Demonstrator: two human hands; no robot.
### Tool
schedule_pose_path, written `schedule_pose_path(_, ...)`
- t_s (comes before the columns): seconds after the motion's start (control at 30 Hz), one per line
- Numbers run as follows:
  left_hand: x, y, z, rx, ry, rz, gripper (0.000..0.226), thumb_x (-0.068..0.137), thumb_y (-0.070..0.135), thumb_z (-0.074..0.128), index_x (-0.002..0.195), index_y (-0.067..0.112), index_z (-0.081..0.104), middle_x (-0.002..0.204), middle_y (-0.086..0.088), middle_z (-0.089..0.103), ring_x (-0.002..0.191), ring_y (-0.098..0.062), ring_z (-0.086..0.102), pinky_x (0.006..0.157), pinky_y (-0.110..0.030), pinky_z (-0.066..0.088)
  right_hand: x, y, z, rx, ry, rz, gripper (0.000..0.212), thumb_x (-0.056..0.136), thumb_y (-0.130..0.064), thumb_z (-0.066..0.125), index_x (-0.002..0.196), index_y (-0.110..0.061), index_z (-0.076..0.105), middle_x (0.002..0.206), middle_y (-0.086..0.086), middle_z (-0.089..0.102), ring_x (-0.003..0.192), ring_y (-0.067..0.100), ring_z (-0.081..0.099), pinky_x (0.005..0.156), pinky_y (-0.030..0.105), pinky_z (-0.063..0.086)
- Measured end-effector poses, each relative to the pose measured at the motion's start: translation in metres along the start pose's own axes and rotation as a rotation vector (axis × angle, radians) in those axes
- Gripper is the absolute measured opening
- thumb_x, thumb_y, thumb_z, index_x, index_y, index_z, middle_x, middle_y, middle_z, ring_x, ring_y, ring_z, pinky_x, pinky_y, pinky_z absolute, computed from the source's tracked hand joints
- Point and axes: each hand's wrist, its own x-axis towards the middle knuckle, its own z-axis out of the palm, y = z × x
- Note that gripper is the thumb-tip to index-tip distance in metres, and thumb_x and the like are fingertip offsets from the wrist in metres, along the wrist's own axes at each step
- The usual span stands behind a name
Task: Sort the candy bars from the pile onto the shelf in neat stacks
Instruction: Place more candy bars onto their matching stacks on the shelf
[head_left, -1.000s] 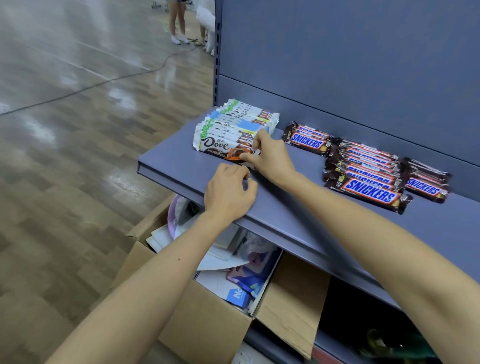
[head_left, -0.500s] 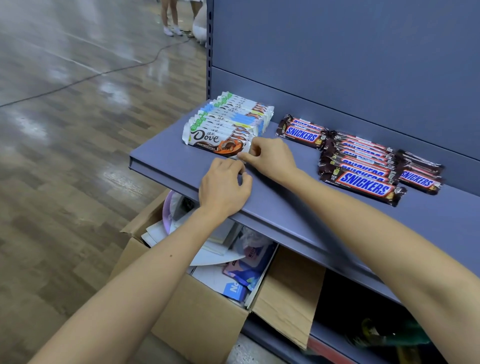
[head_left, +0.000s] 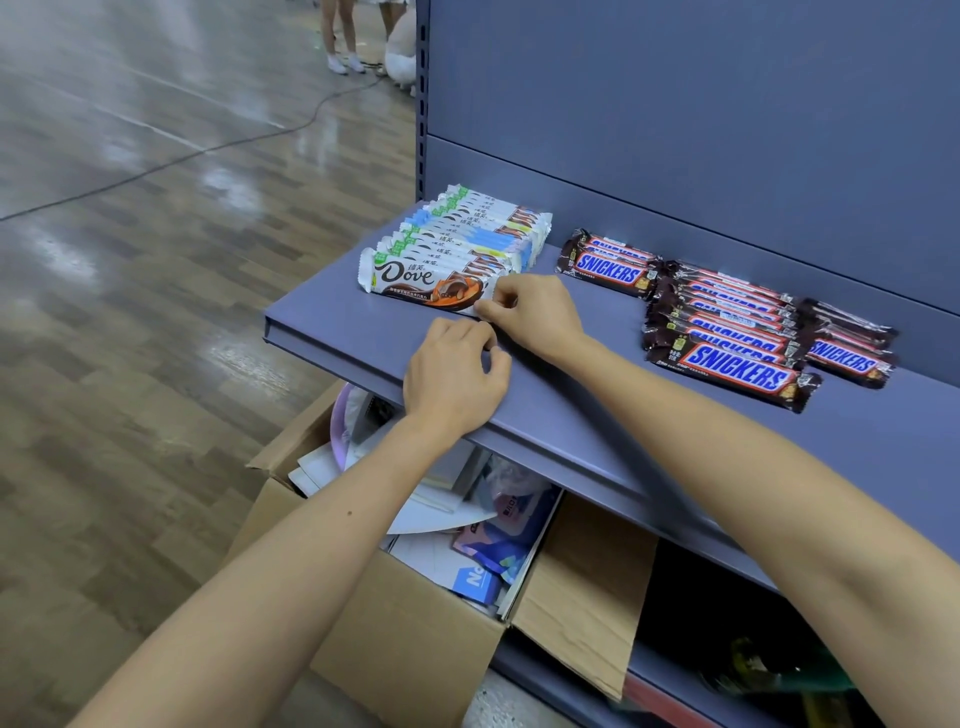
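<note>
The Dove bars (head_left: 462, 239) lie at the left end of the shelf (head_left: 322, 325), overlapped like roof tiles from the back panel (head_left: 675, 130) towards the front, so each label shows and the row takes up little depth. The front bar (head_left: 415, 283) lies flat and face up, nearest the shelf edge. The right hand (head_left: 537, 312) is at its right end, with fingers curled together. Thumb and forefinger seem to nip the crimped end of the wrapper, a grip that suits nudging the bar square with the ones behind it rather than lifting it.

The left hand (head_left: 452, 374) rests on the shelf just in front of the right hand, close to the lip. Its fingers are folded in with the thumb against them, and nothing shows between them. It looks like a brace for the reach, not a working hand.

The Snickers (head_left: 727, 325) lie apart to the right in their own overlapped row, with two at the back left and a few more on the right that sit less evenly. The brands are kept separate, and no loose pile is in view, so the sorting looks close to done, with only straightening left. Under the shelf stands an open box (head_left: 405, 634) of papers.
</note>
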Motion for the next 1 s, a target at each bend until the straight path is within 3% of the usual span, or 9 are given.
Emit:
schedule_pose_path(0.3, 0.002, -0.003, 0.002, -0.01, 0.015, 0.037, 0.02, 0.089, 0.024, 0.047, 0.095, 0.011, 0.062, 0.103, 0.0, 0.064, 0.106, -0.022, 0.047, 0.074, -0.033, 0.039, -0.013, 0.012, -0.014, -0.021, -0.011, -0.008, 0.03, 0.085, -0.035, 0.06, 0.064, -0.013, 0.056, 0.068, -0.001, 0.057, 0.072, 0.018, 0.053, 0.063, 0.03, 0.038)
schedule_pose_path(0.5, 0.018, -0.002, -0.008, -0.066, 0.09, 0.057, 0.028, 0.077, 0.028, 0.044, 0.088, 0.017, 0.067, 0.083, -0.004, 0.07, 0.088, -0.03, 0.06, 0.083, -0.035, 0.041, -0.026, 0.033, -0.039, -0.066, 0.056, -0.042, 0.025, 0.087, -0.03, 0.058, 0.079, -0.009, 0.068, 0.08, 0.001, 0.06, 0.084, 0.017, 0.05, 0.072, 0.03, 0.039)
schedule_pose_path(0.57, 0.025, 0.011, -0.008, -0.032, 0.081, 0.118, 0.024, 0.081, 0.025, 0.047, 0.091, 0.017, 0.067, 0.089, -0.004, 0.07, 0.093, -0.031, 0.059, 0.086, -0.037, 0.039, -0.032, 0.044, -0.05, -0.072, 0.084, -0.037, 0.024, 0.088, -0.028, 0.058, 0.079, -0.008, 0.067, 0.083, 0.003, 0.063, 0.086, 0.02, 0.054, 0.073, 0.029, 0.038)
schedule_pose_path(0.67, 0.031, 0.05, -0.001, -0.033, -0.009, 0.264, 0.035, 0.079, 0.032, 0.038, 0.095, 0.017, 0.065, 0.1, -0.002, 0.069, 0.099, -0.03, 0.056, 0.086, -0.036, 0.039, -0.045, 0.059, -0.069, -0.056, 0.129, -0.023, 0.022, 0.089, -0.026, 0.058, 0.078, -0.008, 0.066, 0.078, 0.001, 0.058, 0.08, 0.018, 0.049, 0.072, 0.029, 0.035)
schedule_pose_path(0.77, 0.035, 0.097, 0.015, -0.13, -0.078, 0.323, 0.034, 0.078, 0.033, 0.039, 0.094, 0.017, 0.064, 0.102, 0.0, 0.068, 0.1, -0.029, 0.056, 0.085, -0.037, 0.041, -0.066, 0.08, -0.097, -0.044, 0.172, -0.019, 0.023, 0.09, -0.025, 0.057, 0.075, -0.009, 0.064, 0.075, 0.004, 0.059, 0.075, 0.019, 0.049, 0.067, 0.03, 0.033)
schedule_pose_path(0.87, 0.037, 0.14, 0.037, -0.187, -0.143, 0.364, 0.019, 0.084, 0.023, 0.048, 0.094, 0.017, 0.064, 0.1, 0.001, 0.069, 0.099, -0.027, 0.056, 0.082, -0.036, 0.042, -0.1, 0.115, -0.135, -0.093, 0.237, 0.086, 0.023, 0.091, -0.022, 0.055, 0.079, -0.006, 0.066, 0.083, 0.01, 0.065, 0.08, 0.023, 0.054, 0.072, 0.032, 0.038)
schedule_pose_path(1.0, 0.034, 0.192, 0.071, -0.204, -0.235, 0.423, 0.018, 0.085, 0.019, 0.049, 0.094, 0.015, 0.064, 0.099, -0.004, 0.069, 0.097, -0.029, 0.057, 0.08, -0.035, 0.043, -0.158, 0.173, -0.184, -0.171, 0.281, 0.334, 0.025, 0.091, -0.024, 0.053, 0.079, -0.005, 0.064, 0.086, 0.012, 0.063, 0.085, 0.028, 0.056, 0.077, 0.035, 0.043)
